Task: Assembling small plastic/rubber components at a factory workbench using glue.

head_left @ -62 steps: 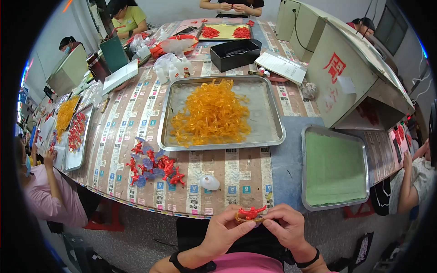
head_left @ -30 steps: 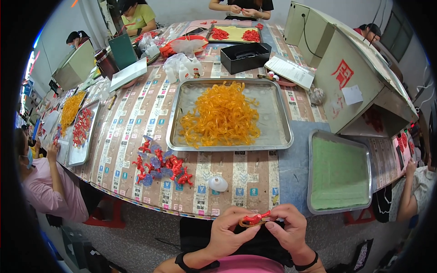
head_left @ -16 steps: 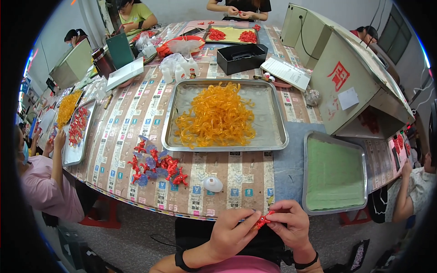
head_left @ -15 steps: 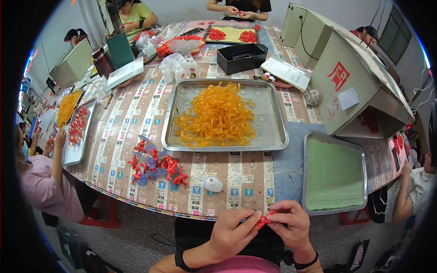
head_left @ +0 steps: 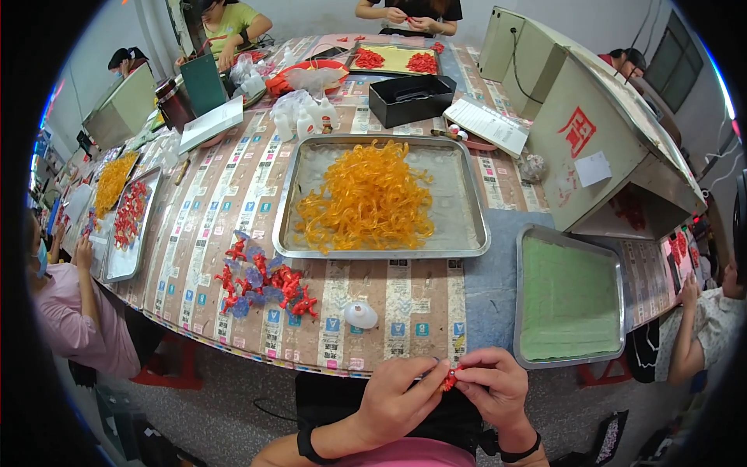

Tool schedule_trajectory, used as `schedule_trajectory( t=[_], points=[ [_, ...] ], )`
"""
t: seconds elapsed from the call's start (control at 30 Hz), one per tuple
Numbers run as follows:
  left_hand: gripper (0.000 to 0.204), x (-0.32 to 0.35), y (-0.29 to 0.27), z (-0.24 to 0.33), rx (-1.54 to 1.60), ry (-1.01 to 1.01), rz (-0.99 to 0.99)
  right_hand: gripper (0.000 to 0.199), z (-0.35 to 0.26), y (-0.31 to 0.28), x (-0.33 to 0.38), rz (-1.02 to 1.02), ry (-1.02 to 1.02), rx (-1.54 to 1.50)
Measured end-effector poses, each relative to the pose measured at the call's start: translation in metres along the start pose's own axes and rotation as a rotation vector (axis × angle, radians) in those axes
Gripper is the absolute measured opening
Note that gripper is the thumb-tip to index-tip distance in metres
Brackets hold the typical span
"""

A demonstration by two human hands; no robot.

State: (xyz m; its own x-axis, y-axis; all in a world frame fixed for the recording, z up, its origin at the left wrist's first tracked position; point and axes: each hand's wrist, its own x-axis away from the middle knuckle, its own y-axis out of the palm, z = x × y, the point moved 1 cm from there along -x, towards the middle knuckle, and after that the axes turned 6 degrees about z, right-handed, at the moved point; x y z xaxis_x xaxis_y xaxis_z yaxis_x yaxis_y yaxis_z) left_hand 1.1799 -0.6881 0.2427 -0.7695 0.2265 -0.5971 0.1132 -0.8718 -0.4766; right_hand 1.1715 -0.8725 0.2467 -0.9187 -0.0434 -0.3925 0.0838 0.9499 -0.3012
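Just past the table's near edge, my left hand (head_left: 399,395) and my right hand (head_left: 496,391) meet, closed in a pinch on one small red plastic figure (head_left: 450,380). Fingertips of both hands cover most of it. On the table to the left lies a loose heap of similar red figures (head_left: 289,285) with translucent purple pieces (head_left: 254,277) among them. A small white rounded container (head_left: 360,315) stands between that heap and my hands. Behind it, a metal tray (head_left: 381,253) carries a mound of curly, translucent orange strips (head_left: 366,198).
A metal tray with a green lining (head_left: 572,300) sits to the right, below a beige metal booth (head_left: 576,140). Farther back are a black bin (head_left: 412,100), white bottles (head_left: 305,124) and a propped white board (head_left: 212,124). Co-workers sit around the table.
The red figure has turned between my fingertips and less of it shows. Both hands stay nearly in place. The far-left co-worker in yellow has moved their arms; the view has shifted slightly.
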Motion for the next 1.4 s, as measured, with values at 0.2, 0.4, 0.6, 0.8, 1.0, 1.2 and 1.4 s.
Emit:
schedule_trajectory(
  t=[0.2,0.4,0.6,0.8,1.0,1.2,1.4],
  points=[
    [0.045,-0.002,-0.003,0.005,0.11,-0.051,0.084,0.022,-0.012,-0.019,-0.01,0.054,-0.115,0.209],
    [0.036,0.0,-0.008,0.011,0.14,-0.126,0.128,0.019,-0.012,-0.09,-0.046,0.319,-0.111,0.675],
    [0.032,0.011,-0.016,0.011,0.067,-0.196,0.06,0.015,0.022,-0.195,-0.076,0.386,0.081,0.745],
    [0.028,0.019,-0.021,0.01,0.068,-0.213,0.003,0.013,0.101,-0.316,-0.053,0.491,0.141,0.967],
    [0.026,0.018,-0.024,0.008,0.041,-0.248,-0.044,0.012,0.136,-0.329,-0.062,0.475,0.188,0.94],
    [0.025,0.019,-0.031,0.008,-0.018,-0.241,-0.001,0.013,0.166,-0.326,-0.078,0.424,0.212,0.908],
    [0.024,0.02,-0.051,0.003,0.01,-0.271,0.093,0.03,0.106,-0.291,-0.068,0.411,-0.128,1.242]
  ],
)
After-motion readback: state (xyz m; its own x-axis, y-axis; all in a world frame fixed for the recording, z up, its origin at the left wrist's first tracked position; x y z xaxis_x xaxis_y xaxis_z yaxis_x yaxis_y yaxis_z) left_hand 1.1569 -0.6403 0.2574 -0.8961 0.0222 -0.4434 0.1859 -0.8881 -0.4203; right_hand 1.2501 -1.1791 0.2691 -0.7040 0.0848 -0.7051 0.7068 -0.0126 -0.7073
